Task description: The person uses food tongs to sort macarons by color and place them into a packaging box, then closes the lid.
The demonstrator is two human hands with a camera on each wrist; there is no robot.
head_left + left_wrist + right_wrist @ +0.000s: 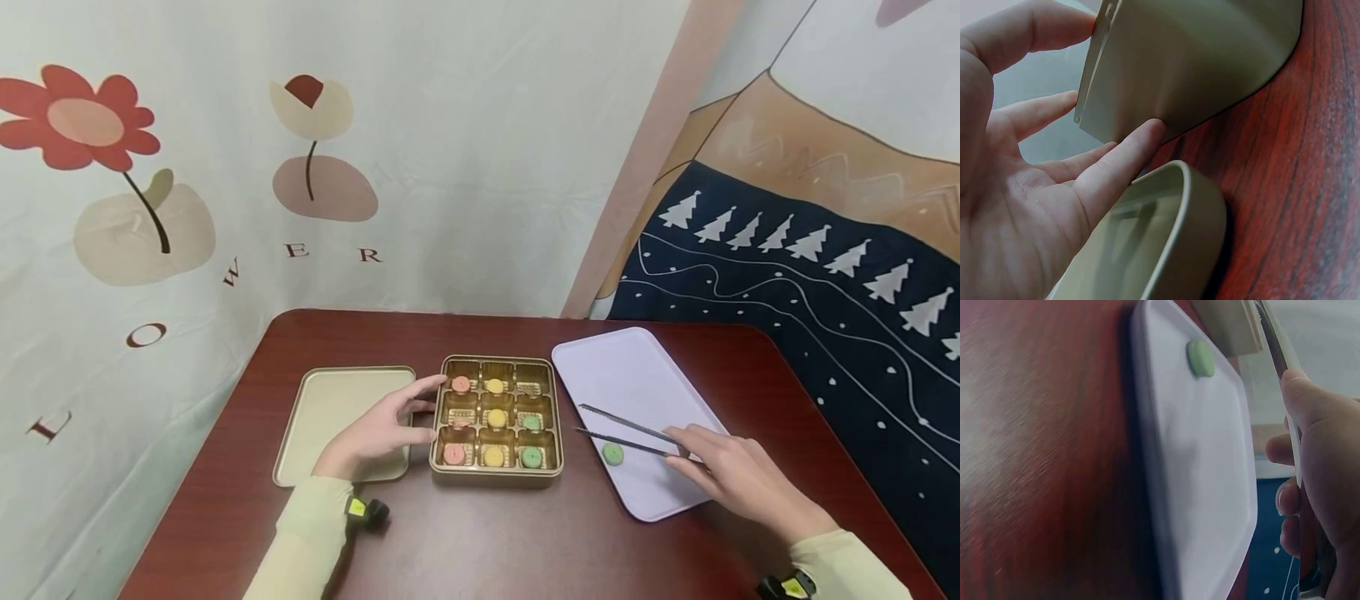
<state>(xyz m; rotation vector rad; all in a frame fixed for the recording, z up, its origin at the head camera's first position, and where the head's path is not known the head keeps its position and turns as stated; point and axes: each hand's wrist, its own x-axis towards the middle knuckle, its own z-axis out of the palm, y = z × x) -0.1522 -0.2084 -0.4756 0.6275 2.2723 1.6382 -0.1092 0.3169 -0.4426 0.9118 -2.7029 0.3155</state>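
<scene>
Showing a work scene from the head view: on a dark red tabletop (487,542), a gold tin (497,481) with nine compartments sits between a lid (322,417) on the left and a pale lilac tray (656,367) on the right. The left hand (382,429) reaches across the lid to the tin's left side, fingers extended, holding nothing. The right hand (727,471) grips black-looking tongs (630,443), their arms apart and tips near the tray's left edge. One green sweet (612,454) lies on the tray, just on the near side of the tongs rather than between their arms. Pink, yellow and green sweets sit in the tin; its far right compartment looks bare, and the middle left one is hard to make out.

From the left wrist, outstretched fingers touch the tin's outer wall, with the lid's rounded corner just below.

From the right wrist, curled fingers hold the tongs; their tips are not clearly shown, and the green sweet rests near the tray's edge, apart from them.

The step in hand appears to be lining up the tongs for this sweet. The next move probably calls for straddling it, then squeezing gently.
</scene>
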